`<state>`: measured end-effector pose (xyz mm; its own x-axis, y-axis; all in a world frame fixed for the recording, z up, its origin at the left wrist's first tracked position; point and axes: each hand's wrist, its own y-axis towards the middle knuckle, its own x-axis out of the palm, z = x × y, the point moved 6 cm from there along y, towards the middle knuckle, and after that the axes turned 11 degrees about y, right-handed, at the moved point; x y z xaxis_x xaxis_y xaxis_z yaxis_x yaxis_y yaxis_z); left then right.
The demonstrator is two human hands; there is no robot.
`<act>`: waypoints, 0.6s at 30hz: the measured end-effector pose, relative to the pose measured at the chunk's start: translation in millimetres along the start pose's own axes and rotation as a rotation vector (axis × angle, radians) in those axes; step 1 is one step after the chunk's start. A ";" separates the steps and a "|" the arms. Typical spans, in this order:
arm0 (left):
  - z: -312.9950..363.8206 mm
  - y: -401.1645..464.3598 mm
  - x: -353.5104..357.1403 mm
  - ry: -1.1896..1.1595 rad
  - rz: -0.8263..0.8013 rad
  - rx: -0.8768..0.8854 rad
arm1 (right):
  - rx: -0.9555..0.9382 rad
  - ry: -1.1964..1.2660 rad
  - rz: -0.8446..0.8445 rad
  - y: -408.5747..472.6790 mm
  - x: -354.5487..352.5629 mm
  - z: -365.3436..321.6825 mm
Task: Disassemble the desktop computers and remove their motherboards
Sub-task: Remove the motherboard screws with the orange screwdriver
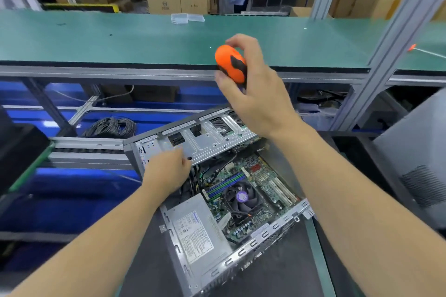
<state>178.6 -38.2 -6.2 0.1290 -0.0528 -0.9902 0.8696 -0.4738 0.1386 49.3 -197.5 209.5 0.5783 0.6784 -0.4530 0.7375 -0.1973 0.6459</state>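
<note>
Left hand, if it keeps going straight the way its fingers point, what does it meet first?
Probably the metal drive cage of the open computer case; the left hand already seems to touch its lower edge, though depth is unclear.

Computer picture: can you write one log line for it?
right hand grips screwdriver | left hand on case | motherboard still inside

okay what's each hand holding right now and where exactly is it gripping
The right hand grips a screwdriver by its orange and black handle; the shaft is hidden. The left hand rests on the computer case's drive cage; whether it grips anything cannot be told.
</note>
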 end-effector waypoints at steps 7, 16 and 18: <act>-14.4 -10.2 -5.1 -0.121 0.113 -0.141 | -0.028 0.071 -0.017 15.1 6.8 -6.5; -8.0 -3.0 -0.4 -0.007 0.099 -0.083 | -0.050 0.217 -0.015 2.6 23.2 3.5; -8.3 -2.0 2.2 0.011 0.100 -0.073 | -0.049 0.231 -0.011 -2.0 27.7 4.0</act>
<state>181.2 -30.1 -8.5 0.2214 -0.0864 -0.9713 0.8847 -0.4013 0.2374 65.2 -181.2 193.2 0.4714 0.8252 -0.3113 0.7220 -0.1584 0.6735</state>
